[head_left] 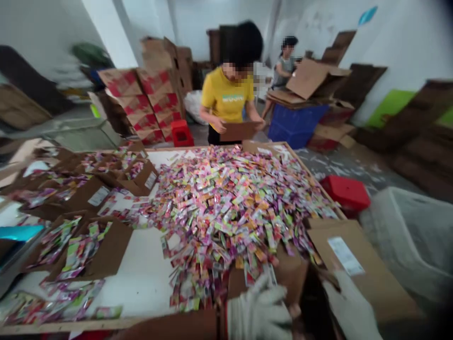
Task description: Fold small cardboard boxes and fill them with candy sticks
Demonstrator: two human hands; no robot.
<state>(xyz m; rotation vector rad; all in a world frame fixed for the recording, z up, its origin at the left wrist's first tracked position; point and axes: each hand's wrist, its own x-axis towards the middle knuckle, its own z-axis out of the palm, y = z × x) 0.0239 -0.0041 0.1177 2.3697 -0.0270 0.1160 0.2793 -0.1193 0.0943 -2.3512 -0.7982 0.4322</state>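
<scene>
Below, left hand point(260, 309) clutches a cardboard box point(371, 283) beside heaped packets point(230, 208); right hand point(350, 307) unclear.

left hand point(260, 309), right hand point(350, 309) on cardboard box point(375, 281) | packets point(230, 198) heaped on table point(141, 278)

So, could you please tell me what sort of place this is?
Probably a small packing workshop or warehouse: a table heaped with colourful sachets, open cardboard boxes part-filled with them, and stacked cartons at the back.
</scene>
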